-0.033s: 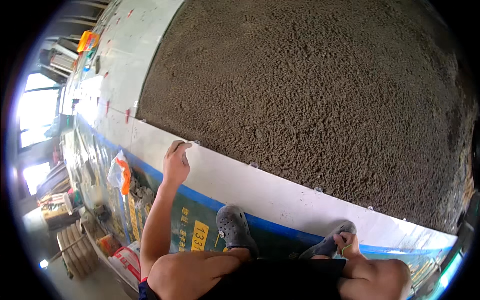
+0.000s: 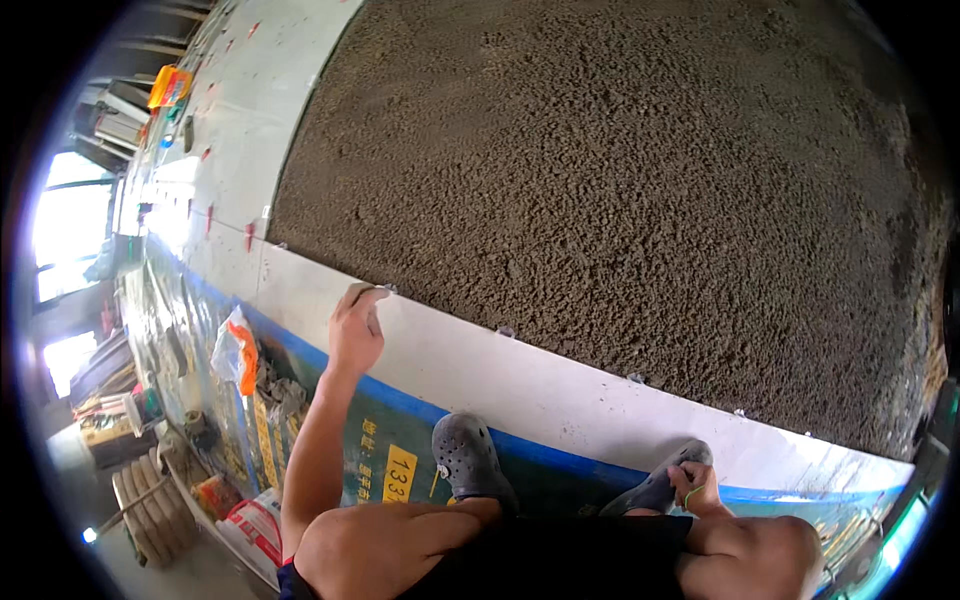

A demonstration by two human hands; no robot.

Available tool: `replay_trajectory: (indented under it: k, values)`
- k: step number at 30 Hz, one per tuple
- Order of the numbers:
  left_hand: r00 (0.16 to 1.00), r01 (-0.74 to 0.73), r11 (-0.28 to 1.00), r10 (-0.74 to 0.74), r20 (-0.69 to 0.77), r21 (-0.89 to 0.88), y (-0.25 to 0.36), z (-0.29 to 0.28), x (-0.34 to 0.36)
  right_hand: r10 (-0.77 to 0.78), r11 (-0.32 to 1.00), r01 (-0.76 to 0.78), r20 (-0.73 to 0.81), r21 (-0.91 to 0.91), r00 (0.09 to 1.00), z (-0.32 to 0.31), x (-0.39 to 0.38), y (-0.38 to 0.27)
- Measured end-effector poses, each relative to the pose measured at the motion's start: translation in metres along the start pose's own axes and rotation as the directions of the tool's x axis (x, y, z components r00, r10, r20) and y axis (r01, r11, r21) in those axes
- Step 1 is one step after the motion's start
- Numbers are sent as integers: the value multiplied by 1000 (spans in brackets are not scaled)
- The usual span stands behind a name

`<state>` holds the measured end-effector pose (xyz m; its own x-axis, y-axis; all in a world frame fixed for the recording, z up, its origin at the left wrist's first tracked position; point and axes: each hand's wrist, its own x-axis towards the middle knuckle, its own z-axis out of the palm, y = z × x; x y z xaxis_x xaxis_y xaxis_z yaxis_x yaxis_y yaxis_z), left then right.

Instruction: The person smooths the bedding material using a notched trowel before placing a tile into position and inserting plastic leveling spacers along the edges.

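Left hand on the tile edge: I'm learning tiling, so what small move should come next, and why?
Probably press that edge down gently. The left hand grips the far edge of the white tile where it meets the rough mortar bed, while the right hand rests by the grey clog.

Building site, raked mortar bed (image 2: 620,200), laid tiles (image 2: 520,385), cement sacks (image 2: 245,525)

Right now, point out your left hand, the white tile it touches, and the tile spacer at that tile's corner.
left hand (image 2: 356,330), head view, back of the hand.
white tile (image 2: 520,375), head view, bare middle of its face.
tile spacer (image 2: 388,289), head view, its small clip at the tile's top corner.
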<state>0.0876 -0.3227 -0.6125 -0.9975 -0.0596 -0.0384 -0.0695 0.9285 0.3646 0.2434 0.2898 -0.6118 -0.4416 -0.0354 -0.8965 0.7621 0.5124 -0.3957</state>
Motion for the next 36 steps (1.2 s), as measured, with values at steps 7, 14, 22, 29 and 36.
replay_trajectory:
  k: [7, 14, 22, 29, 36]
  values:
    - [990, -66, 983, 43, -136, -172, 16, 17, 20, -63, 995, 48, -185, -85, 981, 22, -5, -17]
    - [996, -57, 996, 53, -68, -71, -49, -3, 19, -55, 972, 12, -177, -236, 983, 18, 14, -5]
    - [989, -138, 987, 134, 58, 76, -57, 27, 21, -232, 951, 191, -150, -241, 961, 8, 25, 29]
    - [986, -121, 987, 108, 127, 105, -64, 36, 21, -47, 961, 1, -159, -276, 986, 12, 15, 3]
    - [981, -116, 984, 92, 174, 134, -59, 32, 26, -108, 959, 60, -163, -278, 981, 11, 13, 8]
